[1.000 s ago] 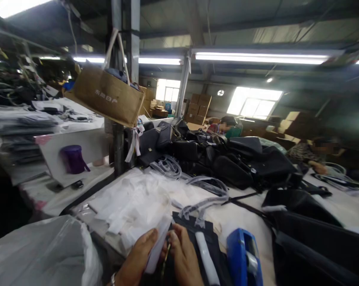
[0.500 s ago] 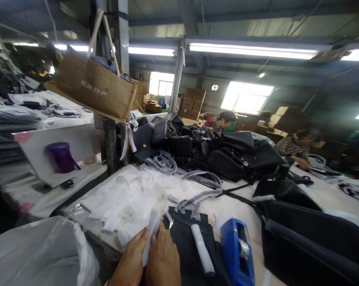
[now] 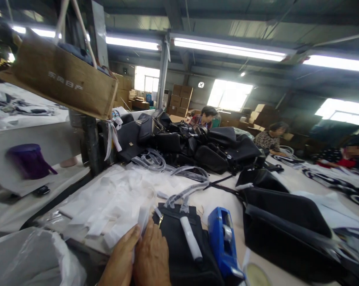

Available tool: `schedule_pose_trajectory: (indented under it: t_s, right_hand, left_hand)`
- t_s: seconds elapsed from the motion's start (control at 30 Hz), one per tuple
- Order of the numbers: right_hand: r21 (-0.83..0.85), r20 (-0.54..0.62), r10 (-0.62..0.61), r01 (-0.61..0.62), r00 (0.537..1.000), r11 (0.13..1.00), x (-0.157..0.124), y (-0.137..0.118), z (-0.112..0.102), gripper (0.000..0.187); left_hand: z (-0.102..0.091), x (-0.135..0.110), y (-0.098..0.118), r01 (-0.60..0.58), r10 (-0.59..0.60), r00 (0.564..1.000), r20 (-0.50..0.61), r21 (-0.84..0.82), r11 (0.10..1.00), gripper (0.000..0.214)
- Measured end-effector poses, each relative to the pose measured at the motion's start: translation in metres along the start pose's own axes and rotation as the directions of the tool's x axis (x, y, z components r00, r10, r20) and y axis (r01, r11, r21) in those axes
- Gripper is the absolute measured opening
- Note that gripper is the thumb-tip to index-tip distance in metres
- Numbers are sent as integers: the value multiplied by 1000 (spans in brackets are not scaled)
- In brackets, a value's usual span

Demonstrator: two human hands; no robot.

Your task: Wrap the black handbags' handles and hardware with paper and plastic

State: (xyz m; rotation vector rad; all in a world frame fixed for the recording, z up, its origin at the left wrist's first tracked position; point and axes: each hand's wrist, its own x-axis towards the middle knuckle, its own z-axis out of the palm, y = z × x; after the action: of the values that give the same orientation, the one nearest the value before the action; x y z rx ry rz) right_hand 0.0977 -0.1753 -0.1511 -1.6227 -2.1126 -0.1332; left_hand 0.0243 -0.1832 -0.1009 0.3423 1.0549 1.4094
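Observation:
My left hand [image 3: 121, 256] and my right hand [image 3: 152, 252] are pressed side by side at the bottom of the view. Between them stands a thin white wrapping strip [image 3: 143, 216], its upper end showing above the fingers. Whatever it may be wrapped around is hidden by my hands. Just right of them lies a black handbag [image 3: 179, 238] with plastic-covered handles [image 3: 194, 186]. A white-wrapped piece [image 3: 191, 238] with a dark end rests on the bag. Farther right sits a blue tape dispenser [image 3: 222, 242].
Loose white sheets [image 3: 108, 198] cover the table to the left. Black bags [image 3: 182, 147] are heaped behind, with a large black bag [image 3: 286, 222] at right. A brown tote [image 3: 63, 79] hangs from a post. Several people sit at the far side.
The view has turned to the right, so the surroundings appear farther left and more of the right side shows. Both hands stay together on the white strip.

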Motion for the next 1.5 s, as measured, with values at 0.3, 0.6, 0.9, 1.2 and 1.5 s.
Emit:
schedule_pose_trajectory:
  t_s: [0.3,0.6,0.9,1.2,1.5]
  right_hand:
    - [-6,48,-5,5,999,1000,-7,-5,-3,63]
    - [466,172,-57,-31,983,884,-9,39,-50,81]
    - [631,207,276,-344,939,695,31,44,-65,5]
    - [689,186,335,-365,924,626,27,50,-58,5]
    - [694,174,355,-370,918,617,27,49,-52,3]
  left_hand:
    - [-6,16,-6,135,-121,973,195,-58,989,36]
    - [4,19,-7,-133,102,988,117,297,946,31]
    - [10,10,-24,-408,383,896,224,757,510,24]
    - [-21,17,-5,-104,-38,968,249,534,839,45]
    - [-6,16,-7,65,-206,929,307,413,908,49]
